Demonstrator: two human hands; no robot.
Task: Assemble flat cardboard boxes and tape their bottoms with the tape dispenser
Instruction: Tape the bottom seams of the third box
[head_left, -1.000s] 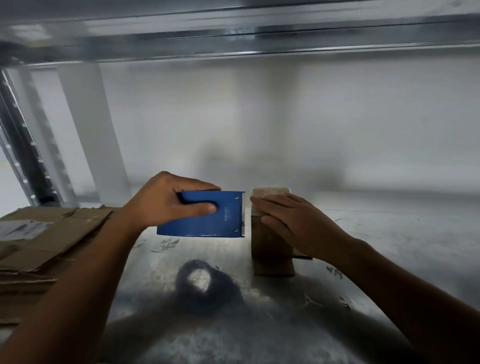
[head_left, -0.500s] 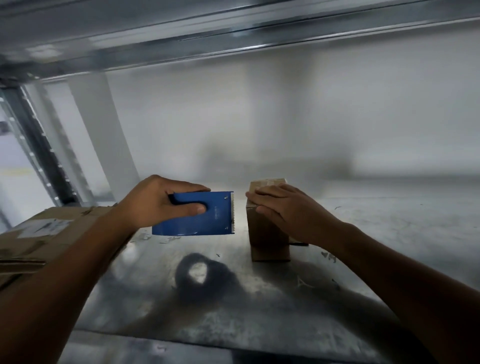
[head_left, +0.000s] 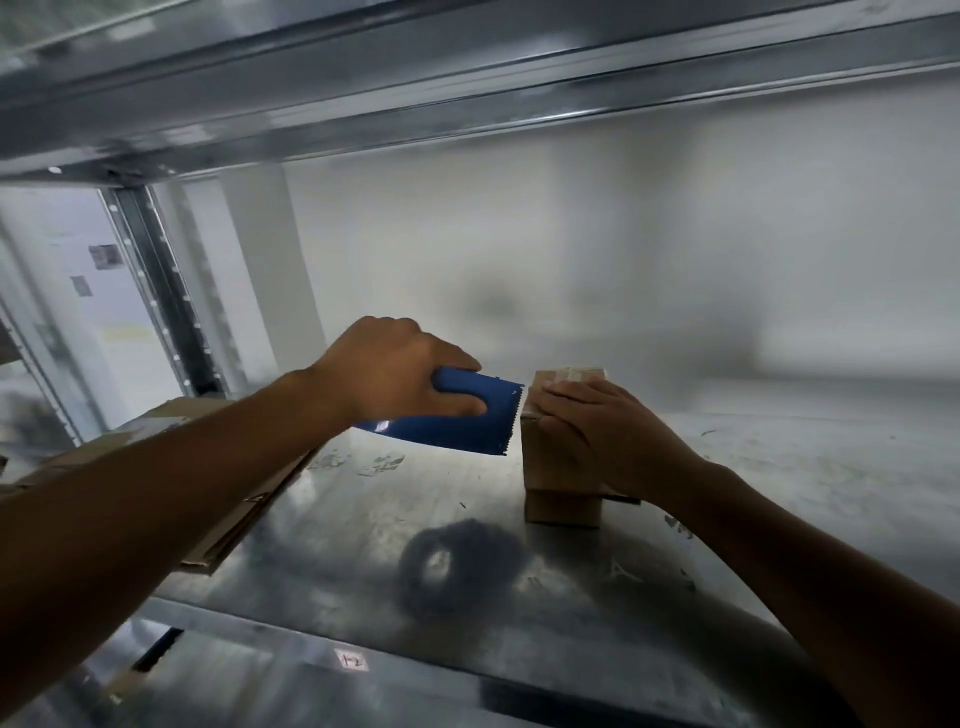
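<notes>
The person works on a metal shelf (head_left: 779, 493) inside a rack, and both forearms reach in from the front edge. The left hand (head_left: 395, 376) grips the blue tape dispenser (head_left: 457, 426): the fingers are curled around its handle, and the thumb lies along the blue side plate. The dispenser is held in the air above the middle of the shelf, a little tilted, with its toothed edge turned to the right. This edge is just beside the upper left corner of the small cardboard box (head_left: 558, 499); I cannot tell whether it touches the box. The roll of tape itself is hidden behind the plate and the hand.

The box stands upright on the shelf, near the middle and a little toward the right, well back from the front edge. The right hand (head_left: 610, 436) lies on it with straight fingers (head_left: 566, 397) pressed flat over the top face, and the palm covers the upper part of the near side. The hand is not closed around the box.

Below the dispenser, a dark ring-shaped shadow (head_left: 457, 569) falls on the shelf surface. Along the left edge of the shelf lies a stack of flat cardboard (head_left: 244, 499), partly hidden by the left forearm. On the front edge of the shelf there is a small white label (head_left: 352, 661). A grey upright post (head_left: 166, 291) stands at the back left corner, and the beam of the upper shelf (head_left: 467, 88) crosses above.
</notes>
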